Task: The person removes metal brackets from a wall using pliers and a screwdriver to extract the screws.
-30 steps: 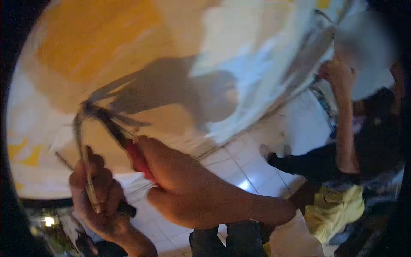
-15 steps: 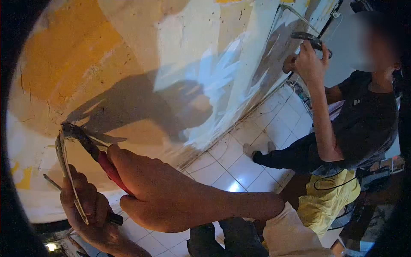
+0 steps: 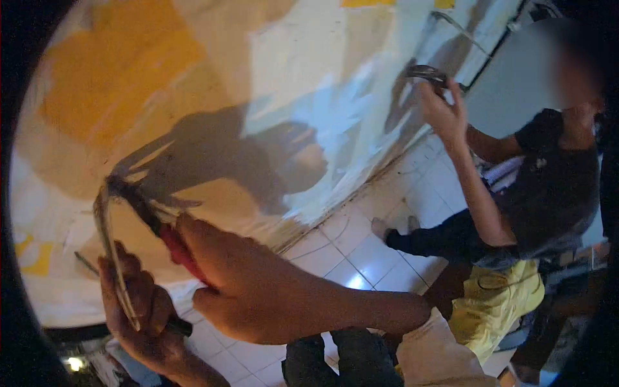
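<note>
1. The right hand (image 3: 258,290) is closed round the red handles of a pair of pliers (image 3: 164,235), fingers wrapped tight; the dark nose of the tool points up and to the left, towards the wall.
2. The left hand (image 3: 138,306) sits lower, near the bottom left corner of the view. It is fisted round a thin flat strip (image 3: 113,258) — pale and slightly bowed — that runs up out of the fist.
3. The strip's upper end meets the nose of the pliers close against the wall (image 3: 213,77); whether the nose actually bites the strip is too blurred to tell.
4. A short dark stub sticks out of the left fist on its right side, and a thin rod shows just left of that hand. What either is, I cannot tell.
5. The wall is patched in yellow, cream and white paint, and the shadow of both hands and the tool falls across it.
6. Below the wall lies a white tiled floor (image 3: 361,251).
7. At the right, another person sits on the floor — one raised hand (image 3: 442,113) holds a dark tool (image 3: 427,72) against the wall.
8. A yellow cloth (image 3: 500,306) lies by that person's legs.
9. No container is in view.
</note>
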Motion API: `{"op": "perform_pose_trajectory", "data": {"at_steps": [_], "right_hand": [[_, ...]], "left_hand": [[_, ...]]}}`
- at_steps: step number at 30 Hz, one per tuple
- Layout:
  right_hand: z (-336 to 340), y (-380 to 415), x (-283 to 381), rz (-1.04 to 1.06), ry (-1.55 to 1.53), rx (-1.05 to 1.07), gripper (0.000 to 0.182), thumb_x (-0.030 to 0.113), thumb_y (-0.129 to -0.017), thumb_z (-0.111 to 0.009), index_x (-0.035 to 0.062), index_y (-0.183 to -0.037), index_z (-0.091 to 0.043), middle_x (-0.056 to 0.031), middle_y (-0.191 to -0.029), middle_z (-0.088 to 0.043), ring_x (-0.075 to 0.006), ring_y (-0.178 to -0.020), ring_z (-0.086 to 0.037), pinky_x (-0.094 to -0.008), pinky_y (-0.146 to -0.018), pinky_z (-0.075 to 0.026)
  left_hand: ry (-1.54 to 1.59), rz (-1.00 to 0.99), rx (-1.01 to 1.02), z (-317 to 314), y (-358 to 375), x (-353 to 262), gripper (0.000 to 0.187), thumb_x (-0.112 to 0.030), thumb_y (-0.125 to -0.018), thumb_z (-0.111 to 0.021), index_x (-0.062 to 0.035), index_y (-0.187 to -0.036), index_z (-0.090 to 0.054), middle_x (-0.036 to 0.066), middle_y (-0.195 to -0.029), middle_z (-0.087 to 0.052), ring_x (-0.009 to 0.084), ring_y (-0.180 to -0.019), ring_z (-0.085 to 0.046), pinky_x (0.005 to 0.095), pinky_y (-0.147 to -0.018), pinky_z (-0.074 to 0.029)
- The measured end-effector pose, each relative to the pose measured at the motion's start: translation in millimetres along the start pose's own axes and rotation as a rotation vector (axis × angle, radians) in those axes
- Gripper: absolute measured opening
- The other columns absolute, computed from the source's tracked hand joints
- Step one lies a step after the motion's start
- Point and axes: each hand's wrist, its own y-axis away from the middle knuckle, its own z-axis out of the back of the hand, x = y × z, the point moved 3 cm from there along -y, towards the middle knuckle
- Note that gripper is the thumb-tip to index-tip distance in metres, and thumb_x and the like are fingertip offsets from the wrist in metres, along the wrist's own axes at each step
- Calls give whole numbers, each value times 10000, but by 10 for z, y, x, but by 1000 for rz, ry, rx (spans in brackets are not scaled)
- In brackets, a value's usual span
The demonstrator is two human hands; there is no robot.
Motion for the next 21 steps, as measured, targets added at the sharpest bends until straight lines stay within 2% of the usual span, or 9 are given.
{"op": "perform_pose_trajectory", "data": {"at_steps": [2,4,7,8,10,16,17,20,21], "right_hand": [[-8,-3,1,-12,30,21,332,44,-766,-518,-5,-1071,-396,-225,-930,-506,-415,-880,-537,-483,-769,-419],[38,21,-12,-15,65,44,331,68,-776,-510,-8,-1081,-409,-246,-944,-526,-445,-888,-557,-520,-773,-433],[45,49,-58,-88,-103,90,402,8,-747,-495,-13,-1136,-395,-166,-979,-513,-292,-926,-572,-381,-784,-449],[55,52,-59,-107,-116,109,410,2,-743,-488,-12,-1143,-398,-162,-996,-517,-279,-933,-574,-375,-793,-453],[73,73,-77,-155,-135,133,425,-9,-737,-476,-11,-1156,-403,-154,-1029,-525,-253,-946,-578,-363,-811,-460],[147,87,-51,-201,-97,171,452,-26,-737,-476,-15,-1183,-402,-145,-1036,-536,-241,-942,-581,-359,-811,-462],[172,92,-36,-204,-94,178,457,-23,-739,-479,-15,-1189,-401,-147,-1034,-540,-241,-939,-582,-358,-810,-463],[244,92,24,-198,-54,202,464,-7,-748,-485,-16,-1203,-398,-160,-1015,-554,-250,-930,-589,-359,-806,-465],[268,86,55,-194,-28,213,461,-1,-752,-487,-17,-1204,-397,-169,-1004,-560,-260,-929,-593,-363,-805,-466]], "left_hand": [[3,-20,-77,-69,25,19,365,-259,-1045,-364,49,-1231,-421,109,-889,-561,47,-465,-392,174,-261,-300],[51,-16,-153,-215,50,86,306,-252,-1035,-401,26,-1139,-475,96,-817,-556,56,-443,-410,179,-270,-318],[-61,11,-193,-373,50,113,270,-266,-1002,-494,3,-979,-499,69,-658,-519,50,-370,-382,178,-280,-333],[-11,57,-144,-357,58,117,305,-295,-979,-540,8,-953,-510,68,-643,-511,52,-373,-399,175,-290,-342],[-225,-11,18,-341,68,136,342,-271,-1040,-376,29,-1194,-432,73,-776,-523,40,-437,-348,174,-274,-280],[-93,-1,68,-332,77,203,337,-245,-1036,-381,41,-1208,-419,102,-801,-553,39,-434,-345,168,-283,-293],[-30,9,202,-302,54,212,342,-240,-1039,-366,48,-1215,-416,113,-816,-571,38,-420,-340,176,-281,-300],[-69,28,2,-402,92,238,343,-243,-1044,-347,50,-1202,-430,103,-808,-562,41,-415,-348,185,-282,-304],[-77,18,-51,-425,103,228,324,-258,-1026,-402,46,-1124,-457,99,-773,-554,51,-410,-372,190,-294,-321]]}}
